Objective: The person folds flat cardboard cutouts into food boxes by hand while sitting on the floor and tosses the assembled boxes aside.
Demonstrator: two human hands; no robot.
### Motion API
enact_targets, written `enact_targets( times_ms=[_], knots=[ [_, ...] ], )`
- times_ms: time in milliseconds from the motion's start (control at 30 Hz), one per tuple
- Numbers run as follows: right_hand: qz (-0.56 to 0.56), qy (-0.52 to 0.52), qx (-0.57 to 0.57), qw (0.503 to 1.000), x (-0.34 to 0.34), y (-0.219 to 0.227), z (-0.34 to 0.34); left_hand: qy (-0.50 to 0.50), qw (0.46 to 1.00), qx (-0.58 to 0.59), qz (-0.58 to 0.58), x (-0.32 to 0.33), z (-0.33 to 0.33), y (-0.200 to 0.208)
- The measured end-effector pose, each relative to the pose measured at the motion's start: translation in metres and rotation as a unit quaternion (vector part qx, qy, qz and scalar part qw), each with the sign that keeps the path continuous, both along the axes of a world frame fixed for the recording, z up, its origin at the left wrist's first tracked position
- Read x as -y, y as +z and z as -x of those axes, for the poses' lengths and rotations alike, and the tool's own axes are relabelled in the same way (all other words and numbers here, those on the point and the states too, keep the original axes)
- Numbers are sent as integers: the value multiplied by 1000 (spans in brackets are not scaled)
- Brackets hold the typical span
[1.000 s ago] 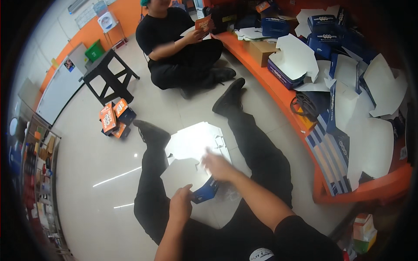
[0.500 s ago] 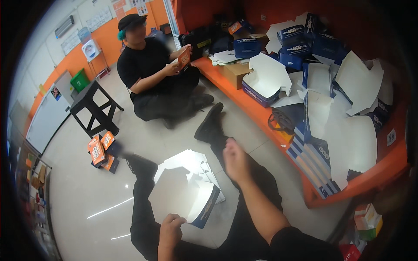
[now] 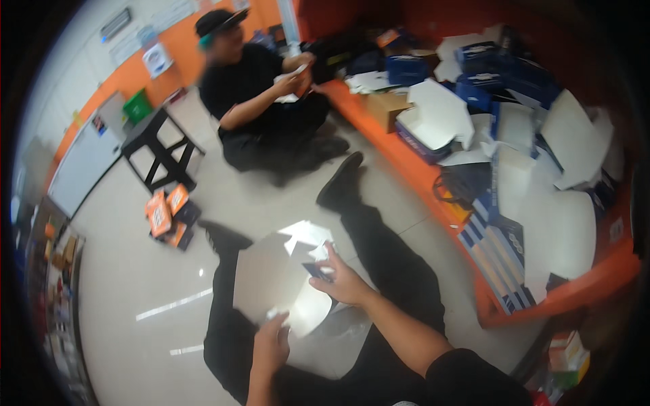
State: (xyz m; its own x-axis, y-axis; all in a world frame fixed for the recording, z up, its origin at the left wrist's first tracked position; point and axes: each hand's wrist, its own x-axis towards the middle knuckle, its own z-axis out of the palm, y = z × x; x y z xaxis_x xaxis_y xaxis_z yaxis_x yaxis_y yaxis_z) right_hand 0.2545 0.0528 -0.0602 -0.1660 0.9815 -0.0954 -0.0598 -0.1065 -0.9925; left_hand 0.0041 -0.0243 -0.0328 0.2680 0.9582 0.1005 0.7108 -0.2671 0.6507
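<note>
Both hands on one flat white die-cut carton blank (image 3: 271, 281), held over my lap, legs stretched out on the pale floor (image 3: 128, 298). Left hand (image 3: 271, 345) pinches the blank's near lower edge, fingers closed on it. Right hand (image 3: 345, 281) grips the right side where a dark blue printed flap (image 3: 317, 272) shows, fingers curled around it. Blank is tilted, half-opened, panels catching glare, so I can't tell which creases are already folded.

My read: the step is folding this blank into a box. To do it well I'd keep the left hand steady as anchor and fold along the scored lines only, tab squared before pressing.

Containers: long orange shelf (image 3: 406, 162) on the right holds a heap of more white blanks (image 3: 575, 135) and blue-and-white folded cartons (image 3: 497, 254), plus one brown cardboard box (image 3: 386, 108), contents not visible. Small orange boxes (image 3: 169, 213) sit stacked on the floor near a black stool (image 3: 159, 145). Another person (image 3: 264, 101) sits opposite, handling their own piece.
</note>
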Motion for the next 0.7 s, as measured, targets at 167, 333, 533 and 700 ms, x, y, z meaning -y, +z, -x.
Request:
enact_targets(
  times_ms=[167, 333, 533, 700],
  knots=[
    [-107, 15, 49, 993, 26, 15, 36, -55, 948, 304, 76, -12, -38, 33],
    [-104, 25, -112, 988, 25, 2, 36, 42, 945, 304, 112, -12, -34, 29],
    [-113, -26, -135, 984, 6, -1, 15, 6, 965, 227, 131, -4, 2, 47],
    [-117, 99, -31, 988, 16, 18, 19, -22, 941, 288, 176, -2, 6, 39]
  ],
)
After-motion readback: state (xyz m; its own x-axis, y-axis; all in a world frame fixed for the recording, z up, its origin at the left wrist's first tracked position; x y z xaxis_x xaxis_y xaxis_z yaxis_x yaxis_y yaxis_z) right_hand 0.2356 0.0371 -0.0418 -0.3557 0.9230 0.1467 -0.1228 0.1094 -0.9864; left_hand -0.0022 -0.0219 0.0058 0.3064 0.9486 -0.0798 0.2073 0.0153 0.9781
